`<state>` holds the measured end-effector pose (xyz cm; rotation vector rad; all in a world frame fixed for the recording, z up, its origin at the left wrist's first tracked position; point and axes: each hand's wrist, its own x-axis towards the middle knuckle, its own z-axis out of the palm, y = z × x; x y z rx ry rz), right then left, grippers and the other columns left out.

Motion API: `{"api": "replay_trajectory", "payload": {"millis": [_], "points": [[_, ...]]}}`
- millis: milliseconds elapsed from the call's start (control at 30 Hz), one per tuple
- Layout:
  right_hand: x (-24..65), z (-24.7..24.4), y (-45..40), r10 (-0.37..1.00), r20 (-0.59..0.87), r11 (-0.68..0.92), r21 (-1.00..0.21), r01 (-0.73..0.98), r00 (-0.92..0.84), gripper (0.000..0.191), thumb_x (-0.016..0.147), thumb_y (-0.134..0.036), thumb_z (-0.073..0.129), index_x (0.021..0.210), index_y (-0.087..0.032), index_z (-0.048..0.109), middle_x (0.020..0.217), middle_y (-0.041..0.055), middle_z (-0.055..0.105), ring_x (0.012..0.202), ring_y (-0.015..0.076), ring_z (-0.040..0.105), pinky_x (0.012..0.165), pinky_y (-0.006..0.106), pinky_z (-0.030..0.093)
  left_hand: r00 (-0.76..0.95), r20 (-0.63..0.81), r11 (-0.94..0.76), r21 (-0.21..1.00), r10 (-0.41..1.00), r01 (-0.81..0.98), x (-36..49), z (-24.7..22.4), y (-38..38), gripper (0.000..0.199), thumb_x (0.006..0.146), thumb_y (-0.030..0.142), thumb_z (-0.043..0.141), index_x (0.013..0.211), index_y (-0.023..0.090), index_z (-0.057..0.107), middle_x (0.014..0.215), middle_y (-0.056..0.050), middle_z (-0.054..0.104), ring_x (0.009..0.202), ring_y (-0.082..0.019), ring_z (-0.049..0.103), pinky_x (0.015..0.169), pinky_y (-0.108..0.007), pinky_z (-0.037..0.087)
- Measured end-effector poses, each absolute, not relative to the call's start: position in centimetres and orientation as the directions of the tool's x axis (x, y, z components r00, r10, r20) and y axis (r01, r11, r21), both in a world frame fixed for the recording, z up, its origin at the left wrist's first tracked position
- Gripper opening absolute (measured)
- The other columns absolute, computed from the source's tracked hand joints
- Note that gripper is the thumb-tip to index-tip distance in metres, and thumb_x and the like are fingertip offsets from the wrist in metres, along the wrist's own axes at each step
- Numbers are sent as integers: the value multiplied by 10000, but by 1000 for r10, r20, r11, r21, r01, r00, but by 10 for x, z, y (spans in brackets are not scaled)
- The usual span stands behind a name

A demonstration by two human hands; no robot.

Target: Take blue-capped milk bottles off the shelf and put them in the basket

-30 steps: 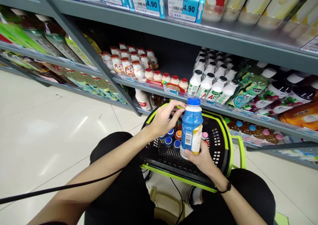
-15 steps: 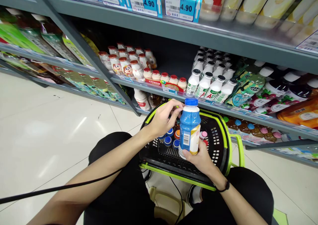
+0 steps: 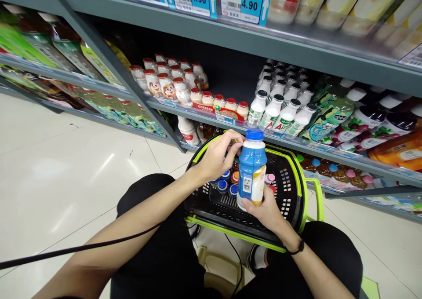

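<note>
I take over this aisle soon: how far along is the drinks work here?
Done: shelf rows look filled. In hand: right hand holds a blue bottle upright over the basket; left hand touches its neck. Left: several capped bottles remain in the basket.

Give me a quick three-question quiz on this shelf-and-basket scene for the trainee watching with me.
1. Which hand holds the blue bottle from below?
2. True or false: the bottle's cap is red.
3. Multiple choice: the black basket has trim that is A) lime green, B) orange, C) white.

Key:
1. The right hand grips its base; the left hand has its fingertips near the bottle's neck, above the basket.
2. False: the cap is blue. Red caps sit on the small bottles on the shelf behind.
3. A.
</note>
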<state>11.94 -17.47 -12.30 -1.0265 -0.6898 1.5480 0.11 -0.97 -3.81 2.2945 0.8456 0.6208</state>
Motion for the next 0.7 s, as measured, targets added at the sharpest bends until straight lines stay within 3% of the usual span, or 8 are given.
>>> {"api": "replay_trajectory", "payload": {"millis": [167,333,500,600,700], "points": [[119,-126,-175,969,-247,-222,-865,-451,-3,492,794,-355,794,1227,-168,658,1164,118,765,1005,267,735,940,410,595,632,94,-457,772,770,442,6,-32,-11,113,1036,293,511,1093,195,519,1067,-65,660,736,-107,641,647,-237,529],[116,-131,-176,952,-302,-260,-871,-417,37,452,810,-405,793,1176,-165,677,1099,111,776,958,263,733,891,403,609,608,-153,-197,861,779,469,12,-33,-17,392,1038,422,503,1365,206,498,1262,-123,689,1075,-209,690,891,-330,562],[116,-133,-176,945,-322,-283,-891,-355,56,493,811,-408,793,1225,-173,662,1092,103,770,964,260,717,888,394,601,588,-266,44,930,764,364,14,-48,-22,476,947,442,663,1351,215,556,1325,-122,686,1166,-262,681,999,-416,551],[119,-133,-174,946,-320,-267,-863,-429,55,538,802,-469,798,1239,-188,658,1099,90,760,936,249,716,850,359,605,510,-327,206,938,796,280,16,-49,-17,468,887,442,736,1264,192,612,1176,-108,744,1042,-245,717,919,-390,578],[124,-126,-169,935,-352,-245,-732,-635,46,561,832,-601,707,1217,-195,663,997,83,756,759,221,693,594,304,585,366,-427,373,904,827,210,18,-45,-10,399,891,457,719,1168,179,649,1079,-97,753,907,-214,715,757,-331,581]]}}
